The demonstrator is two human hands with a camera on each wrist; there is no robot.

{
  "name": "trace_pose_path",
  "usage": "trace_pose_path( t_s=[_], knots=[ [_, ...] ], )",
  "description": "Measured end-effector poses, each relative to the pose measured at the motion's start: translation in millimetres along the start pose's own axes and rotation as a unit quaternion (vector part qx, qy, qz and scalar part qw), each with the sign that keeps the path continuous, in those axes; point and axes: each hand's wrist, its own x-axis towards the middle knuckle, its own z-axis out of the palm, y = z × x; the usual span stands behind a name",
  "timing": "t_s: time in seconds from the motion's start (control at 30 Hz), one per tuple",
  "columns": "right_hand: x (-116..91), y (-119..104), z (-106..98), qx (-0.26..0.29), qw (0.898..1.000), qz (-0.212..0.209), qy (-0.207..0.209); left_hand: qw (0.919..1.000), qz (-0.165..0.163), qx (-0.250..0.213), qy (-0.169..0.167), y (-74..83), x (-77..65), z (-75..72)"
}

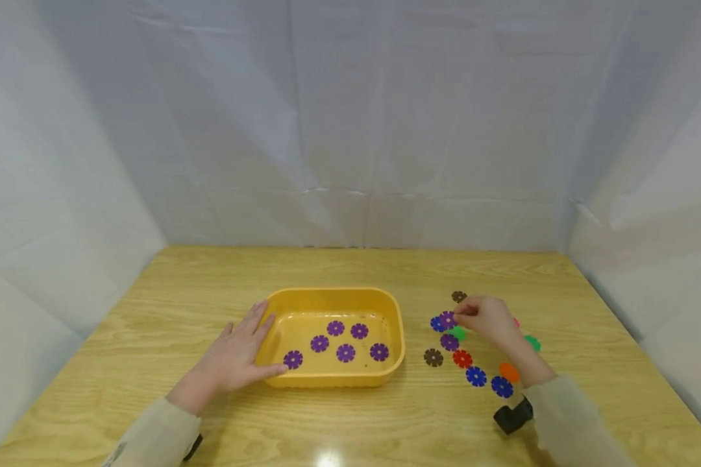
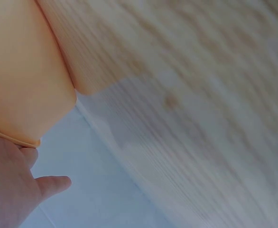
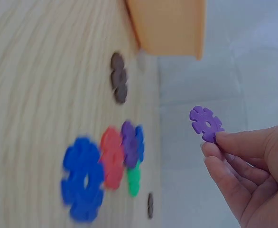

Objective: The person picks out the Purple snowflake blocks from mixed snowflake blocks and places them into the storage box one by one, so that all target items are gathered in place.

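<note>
My right hand (image 1: 491, 319) pinches a purple notched plastic disc (image 3: 206, 124) between thumb and fingertips, raised above the table in the right wrist view. Beneath and around it lie loose discs: another purple disc (image 1: 450, 342), a blue disc (image 1: 437, 323), a green disc (image 1: 458, 333) and a red disc (image 1: 462, 359). My left hand (image 1: 233, 360) rests on the left side of a yellow plastic basin (image 1: 333, 381), fingers spread along the rim and thumb at the front edge. Several purple discs (image 1: 345, 353) lie flat inside the basin.
Further loose discs lie on the wooden table (image 1: 350, 421): brown discs (image 1: 433, 357), blue discs (image 1: 502, 386), an orange disc (image 1: 509, 371) and a green disc (image 1: 533, 342) partly behind the right forearm. White sheeting (image 1: 350, 130) hangs at the back and sides.
</note>
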Motion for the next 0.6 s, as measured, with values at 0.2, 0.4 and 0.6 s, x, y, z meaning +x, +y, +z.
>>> trace_pose_path(
  t_s=[0.2, 0.4, 0.6],
  knots=[
    [2.2, -22.1, 4.7, 0.029, 0.999, -0.027, 0.020, 1.0000, 0.000, 0.001, 0.005, 1.0, -0.3, 0.3],
    [7.2, -46.3, 14.6, 0.050, 0.998, -0.025, 0.025, 1.0000, -0.001, -0.001, 0.005, 0.7, -0.5, 0.1],
    [16.0, -65.6, 26.0, 0.065, 0.997, -0.023, 0.019, 1.0000, -0.002, 0.000, 0.004, 0.5, -0.5, -0.4]
  ],
)
